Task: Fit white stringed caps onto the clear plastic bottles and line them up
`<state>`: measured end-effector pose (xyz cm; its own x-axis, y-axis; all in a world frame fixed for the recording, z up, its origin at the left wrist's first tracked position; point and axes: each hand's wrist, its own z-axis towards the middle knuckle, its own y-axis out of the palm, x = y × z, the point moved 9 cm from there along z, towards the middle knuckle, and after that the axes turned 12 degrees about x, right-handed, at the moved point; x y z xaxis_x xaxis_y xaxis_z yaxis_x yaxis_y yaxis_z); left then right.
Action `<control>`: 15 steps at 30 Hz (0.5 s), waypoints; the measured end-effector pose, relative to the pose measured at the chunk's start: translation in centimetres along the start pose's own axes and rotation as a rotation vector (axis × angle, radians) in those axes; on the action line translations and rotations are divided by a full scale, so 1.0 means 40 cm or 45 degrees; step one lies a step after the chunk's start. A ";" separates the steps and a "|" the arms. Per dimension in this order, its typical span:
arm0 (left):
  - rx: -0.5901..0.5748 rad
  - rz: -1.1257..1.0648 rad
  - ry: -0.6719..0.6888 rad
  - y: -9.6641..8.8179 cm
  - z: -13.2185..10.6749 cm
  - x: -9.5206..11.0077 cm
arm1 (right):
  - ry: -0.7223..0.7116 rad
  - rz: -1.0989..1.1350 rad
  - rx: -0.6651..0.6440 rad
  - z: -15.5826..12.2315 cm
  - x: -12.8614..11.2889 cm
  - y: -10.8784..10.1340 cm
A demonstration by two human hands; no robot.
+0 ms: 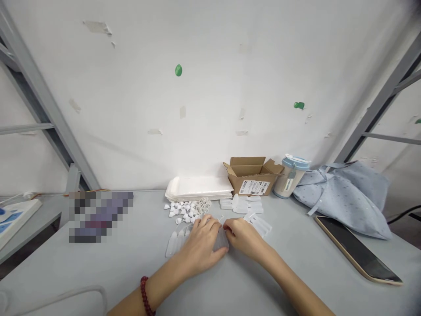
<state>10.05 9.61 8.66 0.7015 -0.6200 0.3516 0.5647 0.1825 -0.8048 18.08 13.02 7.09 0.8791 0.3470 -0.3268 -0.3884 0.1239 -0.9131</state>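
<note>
My left hand (204, 245) lies palm down over a row of small translucent bottle-shaped pieces (177, 245), its fingers apart and resting on them. Close beside it, the fingers of my right hand (242, 236) are pinched together at the top of one translucent piece (222, 241); what exactly they grip is hidden. Small white caps (187, 211) lie loose just beyond my left hand, next to a bunch of thin white loops (204, 204). More clear pieces (243, 204) lie behind my right hand, and several others (260, 224) fan out to its right.
Along the wall stand a stack of white padded envelopes (200, 188), an open cardboard box (251, 180) and a blue-lidded cup (289, 177). A light blue cloth bag (345, 197) and a phone (358, 250) lie right. A blurred-out item (101, 217) is at left.
</note>
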 end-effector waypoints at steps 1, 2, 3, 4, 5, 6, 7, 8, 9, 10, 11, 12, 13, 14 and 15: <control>0.000 -0.002 0.004 0.000 -0.001 0.001 | 0.001 0.001 0.000 -0.001 -0.001 0.000; -0.001 -0.007 0.006 -0.001 -0.001 0.002 | 0.003 0.004 0.001 -0.001 -0.001 0.000; -0.005 -0.018 0.006 -0.002 0.001 0.001 | 0.008 0.007 0.003 -0.002 0.000 -0.001; -0.007 -0.036 -0.003 -0.005 0.004 -0.002 | 0.014 0.012 0.006 -0.001 0.002 -0.003; -0.005 -0.058 -0.028 -0.010 0.008 -0.010 | 0.021 0.020 0.012 0.001 0.006 -0.007; 0.005 -0.080 -0.070 -0.017 0.014 -0.025 | 0.030 0.030 0.024 0.004 0.013 -0.012; 0.025 -0.097 -0.126 -0.027 0.022 -0.046 | 0.043 0.041 0.041 0.009 0.022 -0.020; 0.055 -0.101 -0.192 -0.038 0.029 -0.072 | 0.059 0.049 0.065 0.015 0.034 -0.029; 0.096 -0.087 -0.257 -0.052 0.037 -0.101 | 0.084 0.052 0.096 0.023 0.049 -0.040; 0.132 -0.060 -0.299 -0.064 0.043 -0.127 | 0.116 0.045 0.132 0.031 0.066 -0.051; 0.149 -0.024 -0.313 -0.073 0.050 -0.148 | 0.154 0.025 0.178 0.039 0.084 -0.063; 0.150 0.012 -0.297 -0.078 0.055 -0.163 | 0.191 -0.003 0.228 0.045 0.102 -0.076; 0.132 0.039 -0.282 -0.077 0.059 -0.174 | 0.221 -0.036 0.275 0.051 0.116 -0.086; 0.101 0.056 -0.266 -0.072 0.060 -0.182 | 0.240 -0.070 0.313 0.056 0.127 -0.093; 0.072 0.067 -0.251 -0.065 0.060 -0.186 | 0.247 -0.102 0.335 0.059 0.134 -0.096</control>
<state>4.39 15.56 9.29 0.7988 -0.4481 0.4013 0.5449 0.2566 -0.7983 23.63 16.62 9.42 0.9362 0.1459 -0.3198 -0.3515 0.3880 -0.8520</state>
